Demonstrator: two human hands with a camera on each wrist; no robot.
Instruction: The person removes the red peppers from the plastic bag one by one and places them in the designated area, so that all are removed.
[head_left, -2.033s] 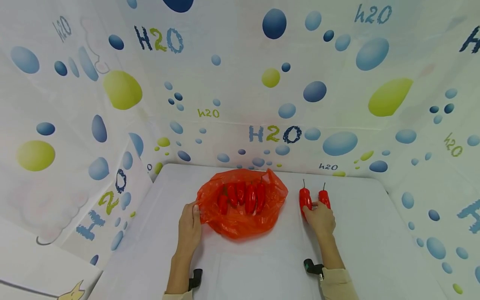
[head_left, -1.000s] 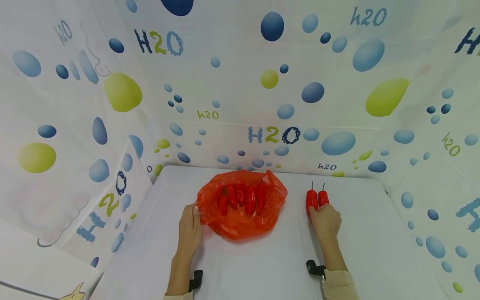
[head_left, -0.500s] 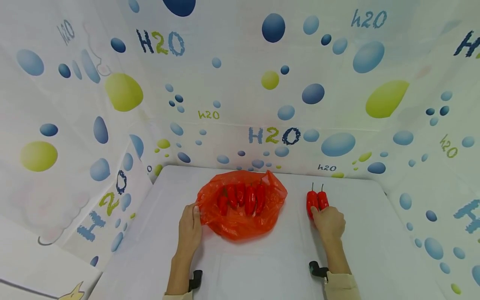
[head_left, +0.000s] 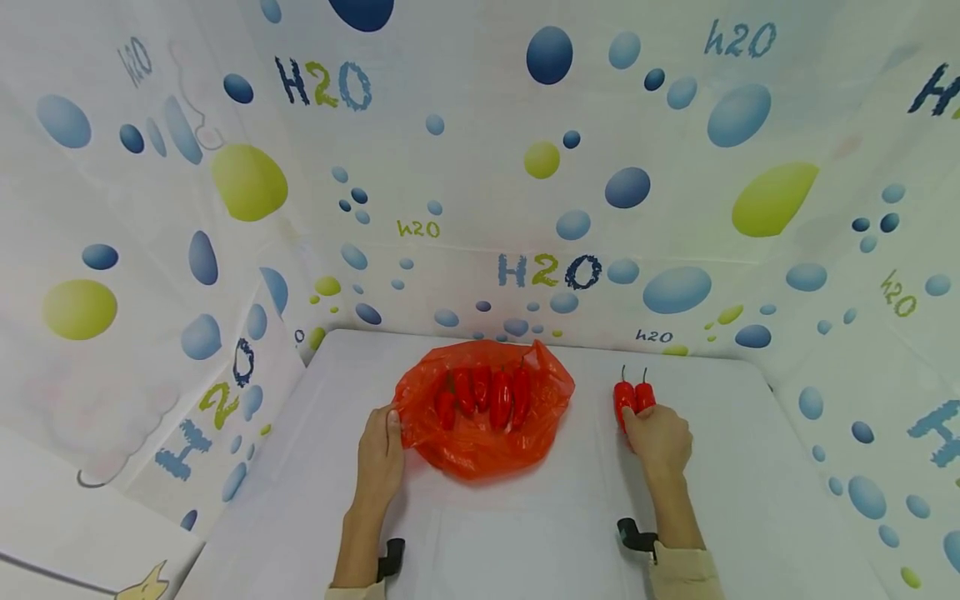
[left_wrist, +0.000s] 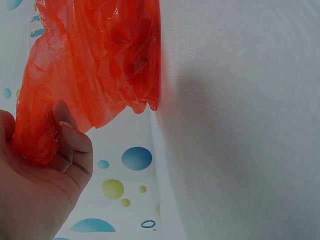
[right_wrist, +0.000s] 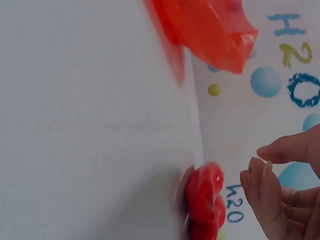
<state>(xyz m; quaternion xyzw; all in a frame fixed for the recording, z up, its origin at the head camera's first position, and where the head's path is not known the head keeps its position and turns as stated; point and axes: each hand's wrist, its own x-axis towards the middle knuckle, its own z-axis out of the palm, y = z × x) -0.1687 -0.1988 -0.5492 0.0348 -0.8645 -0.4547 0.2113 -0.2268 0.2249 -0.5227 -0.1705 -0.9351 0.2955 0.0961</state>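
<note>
My left hand grips the edge of a thin orange-red plastic bag. In the left wrist view, the bag's bunched edge lies between thumb and curled fingers. Several red chili peppers lie inside the spread bag. To the right, two red chili peppers lie side by side on the table, stems pointing away. My right hand is over their near ends and hides them in the head view. In the right wrist view, this hand is apart from the peppers, fingers loosely bent around nothing.
A white-covered table bears everything. Behind it and at both sides hangs a white curtain printed with blue and green dots and H2O lettering. A dark wrist camera sits at the right wrist, another at the left.
The left of the two loose peppers was slid right, against the other one. My right hand moved right with it, then let go. The left hand and bag have stayed put.
</note>
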